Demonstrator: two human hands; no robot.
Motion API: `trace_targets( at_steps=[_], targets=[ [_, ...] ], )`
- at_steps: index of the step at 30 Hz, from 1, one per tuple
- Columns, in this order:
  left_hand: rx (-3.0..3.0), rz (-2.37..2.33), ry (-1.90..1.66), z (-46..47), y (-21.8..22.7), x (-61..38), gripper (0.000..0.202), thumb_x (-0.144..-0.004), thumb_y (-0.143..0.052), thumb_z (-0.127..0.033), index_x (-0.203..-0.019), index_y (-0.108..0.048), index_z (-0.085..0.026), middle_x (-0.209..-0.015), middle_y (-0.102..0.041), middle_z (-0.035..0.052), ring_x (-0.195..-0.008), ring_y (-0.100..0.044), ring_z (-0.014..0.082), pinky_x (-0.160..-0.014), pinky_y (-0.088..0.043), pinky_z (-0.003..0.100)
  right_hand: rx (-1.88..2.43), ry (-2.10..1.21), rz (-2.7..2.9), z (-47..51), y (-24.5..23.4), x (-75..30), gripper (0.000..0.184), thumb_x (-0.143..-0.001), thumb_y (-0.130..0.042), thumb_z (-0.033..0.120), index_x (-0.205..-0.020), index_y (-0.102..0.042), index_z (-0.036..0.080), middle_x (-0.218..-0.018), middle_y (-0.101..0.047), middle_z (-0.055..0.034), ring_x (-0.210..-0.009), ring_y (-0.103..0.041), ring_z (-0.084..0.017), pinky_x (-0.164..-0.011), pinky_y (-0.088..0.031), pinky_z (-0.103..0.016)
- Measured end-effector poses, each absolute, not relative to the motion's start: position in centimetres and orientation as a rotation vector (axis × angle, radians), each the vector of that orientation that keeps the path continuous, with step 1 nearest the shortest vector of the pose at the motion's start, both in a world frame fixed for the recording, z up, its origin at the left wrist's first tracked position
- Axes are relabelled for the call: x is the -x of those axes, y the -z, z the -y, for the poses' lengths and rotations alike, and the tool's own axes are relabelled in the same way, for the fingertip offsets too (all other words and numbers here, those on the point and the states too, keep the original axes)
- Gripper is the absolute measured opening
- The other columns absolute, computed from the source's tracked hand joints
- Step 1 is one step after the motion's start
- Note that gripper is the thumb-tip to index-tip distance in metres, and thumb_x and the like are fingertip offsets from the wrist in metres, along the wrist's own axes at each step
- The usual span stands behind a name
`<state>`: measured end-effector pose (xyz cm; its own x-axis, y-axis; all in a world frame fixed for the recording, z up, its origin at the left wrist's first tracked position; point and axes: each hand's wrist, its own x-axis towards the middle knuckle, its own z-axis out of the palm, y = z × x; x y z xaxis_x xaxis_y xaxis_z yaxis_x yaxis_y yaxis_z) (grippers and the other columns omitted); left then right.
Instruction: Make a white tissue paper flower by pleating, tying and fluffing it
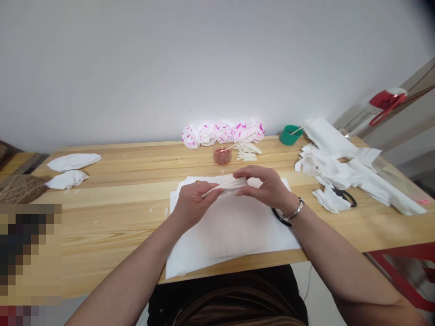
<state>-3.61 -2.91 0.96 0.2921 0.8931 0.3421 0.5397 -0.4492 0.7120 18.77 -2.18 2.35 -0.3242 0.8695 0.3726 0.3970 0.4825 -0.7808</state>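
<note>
Above a stack of white paper sheets [238,231], I hold a folded strip of thin white paper [231,184]. My left hand [195,201] pinches its left end between thumb and fingers. At the other end, my right hand [263,184] curves its thumb and fingers around the paper. A black loop [280,218] lies partly hidden under my right wrist; what it belongs to does not show.
Behind the stack stand a small clear cup [222,156] of reddish stuff with a stick, pale strips [247,153] and pink-speckled paper puffs [204,134]. A green cup [290,135] and crumpled white paper [316,165] lie right. Twine [22,189] and folded papers [74,161] lie left.
</note>
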Motion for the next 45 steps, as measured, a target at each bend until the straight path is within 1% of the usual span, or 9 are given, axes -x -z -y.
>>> trace_targets(
  at_steps=[3, 8, 13, 16, 22, 30, 33, 40, 45],
  targets=[
    [-2.161, -1.255, -0.999, 3.0, -1.1, 3.4, 0.020, -0.082, -0.059, -0.038, -0.082, -0.073, -0.023, -0.059, -0.064, -0.0016, -0.055, -0.053, 0.0109, -0.053, -0.041, 0.023, 0.979, -0.692, 1.941, 2.3, -2.3, -18.5, 0.038, -0.065, -0.077, 0.037, -0.099, -0.067, 0.021, -0.098, -0.069, -0.0069, -0.093, -0.063, -0.019, -0.082, -0.051, -0.034],
    [-2.254, -1.201, -0.974, 3.2, -1.2, 3.2, 0.020, -0.084, -0.057, -0.035, -0.078, -0.072, -0.022, -0.055, -0.058, -0.0030, -0.053, -0.050, 0.0096, -0.054, -0.039, 0.022, 0.906, -0.586, 1.982, 2.4, -1.8, -17.8, 0.037, -0.066, -0.076, 0.036, -0.099, -0.068, 0.020, -0.094, -0.065, -0.0081, -0.088, -0.061, -0.018, -0.076, -0.052, -0.032],
    [-2.293, -1.196, -0.935, 3.2, -1.2, 3.3, 0.021, -0.085, -0.054, -0.034, -0.081, -0.072, -0.024, -0.055, -0.057, -0.0033, -0.053, -0.050, 0.0098, -0.054, -0.038, 0.022, 0.936, -0.532, 2.010, 2.4, -1.4, -17.4, 0.019, -0.076, -0.068, 0.033, -0.091, -0.070, 0.021, -0.085, -0.064, -0.0061, -0.076, -0.060, -0.014, -0.066, -0.051, -0.028],
    [-2.292, -1.193, -0.889, 3.3, -1.3, 3.3, 0.023, -0.086, -0.053, -0.036, -0.081, -0.072, -0.024, -0.057, -0.059, -0.0026, -0.054, -0.051, 0.0102, -0.054, -0.038, 0.022, 0.953, -0.480, 2.032, 2.4, -1.5, -17.4, 0.013, -0.081, -0.064, 0.030, -0.085, -0.071, 0.020, -0.079, -0.064, -0.0049, -0.072, -0.059, -0.013, -0.067, -0.050, -0.028],
    [-2.217, -1.223, -0.897, 3.2, -1.4, 3.3, 0.025, -0.085, -0.053, -0.038, -0.075, -0.070, -0.023, -0.060, -0.061, -0.0023, -0.057, -0.052, 0.0108, -0.054, -0.038, 0.022, 0.994, -0.442, 2.069, 2.3, -1.7, -17.8, 0.015, -0.084, -0.060, 0.030, -0.088, -0.071, 0.022, -0.080, -0.066, -0.0047, -0.076, -0.060, -0.014, -0.072, -0.049, -0.029],
    [-2.159, -1.226, -0.902, 3.4, -2.0, 3.2, 0.028, -0.085, -0.052, -0.037, -0.067, -0.067, -0.021, -0.055, -0.055, -0.0032, -0.054, -0.048, 0.0104, -0.051, -0.037, 0.022, 1.021, -0.482, 2.111, 2.3, -2.3, -18.0, 0.016, -0.086, -0.055, 0.023, -0.077, -0.067, 0.018, -0.073, -0.063, -0.0033, -0.072, -0.059, -0.013, -0.068, -0.046, -0.026],
    [-2.145, -1.205, -0.888, 3.2, -2.0, 3.3, 0.029, -0.085, -0.052, -0.037, -0.066, -0.066, -0.020, -0.054, -0.053, -0.0032, -0.054, -0.047, 0.0102, -0.051, -0.037, 0.022, 1.033, -0.521, 2.113, 2.2, -2.3, -18.1, 0.015, -0.086, -0.055, 0.025, -0.078, -0.066, 0.019, -0.074, -0.063, -0.0027, -0.072, -0.058, -0.013, -0.068, -0.046, -0.025],
    [-2.049, -1.242, -0.917, 3.0, -1.9, 3.6, 0.026, -0.083, -0.055, -0.038, -0.068, -0.068, -0.021, -0.061, -0.062, -0.0021, -0.059, -0.055, 0.0124, -0.053, -0.041, 0.023, 1.081, -0.532, 2.101, 2.1, -2.4, -18.6, 0.016, -0.086, -0.054, 0.025, -0.078, -0.067, 0.019, -0.073, -0.064, -0.0024, -0.071, -0.058, -0.013, -0.066, -0.044, -0.025],
    [-2.063, -1.189, -0.883, 2.8, -2.1, 3.7, 0.026, -0.084, -0.055, -0.038, -0.069, -0.068, -0.021, -0.059, -0.057, -0.0021, -0.058, -0.052, 0.0114, -0.054, -0.040, 0.023, 1.097, -0.587, 2.086, 2.1, -2.7, -18.7, 0.014, -0.085, -0.055, 0.022, -0.077, -0.066, 0.019, -0.074, -0.065, -0.0015, -0.070, -0.058, -0.012, -0.066, -0.043, -0.024]
  ],
)
